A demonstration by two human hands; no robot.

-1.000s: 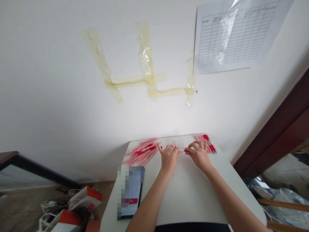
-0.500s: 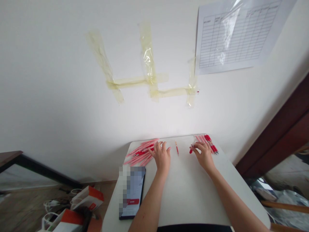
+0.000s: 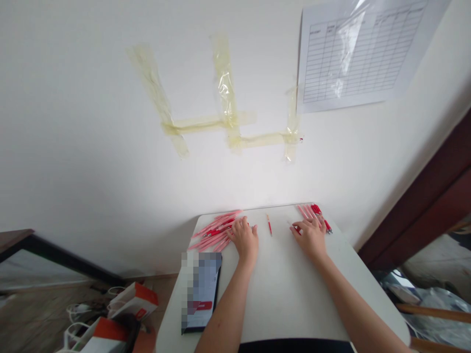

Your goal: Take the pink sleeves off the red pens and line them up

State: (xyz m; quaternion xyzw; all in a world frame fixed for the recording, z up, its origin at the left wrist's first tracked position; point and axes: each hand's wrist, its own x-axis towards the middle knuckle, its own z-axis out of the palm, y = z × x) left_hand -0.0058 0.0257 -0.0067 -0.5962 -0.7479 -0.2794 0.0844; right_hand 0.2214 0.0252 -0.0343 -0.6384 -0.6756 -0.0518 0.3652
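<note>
Head view: looks down on a white table (image 3: 290, 294) set against a wall (image 3: 250, 181). Shows the left hand (image 3: 246, 241) at the right edge of a pile of pink sticks and red pens (image 3: 209, 239), with fingers bent down over it; impossible to tell whether gripping anything. Shows the right hand (image 3: 310, 238) with thumb and fingertips pinched on a red pen part (image 3: 297, 229), just beside a smaller group of pink sticks and red pens (image 3: 327, 226). Also shows a red refill (image 3: 270, 227) lying alone between both hands, touching neither.

Judging from that layout, could easily send the refill rolling with a stray knuckle, for want of any stop around it. Could drag neighbours out of the pile along with one stick, given so many lying crossed and close together. Could lose the pen part from so small a pinch, or nudge the phone (image 3: 209, 291) with the left forearm (image 3: 226, 304), given such closeness.

For containers, look lower left: find two white-and-orange paper bags (image 3: 138, 300), contents not visible. At lower right, find crumpled clear plastic (image 3: 437, 309), possibly a bag; too unclear to name anything inside.
</note>
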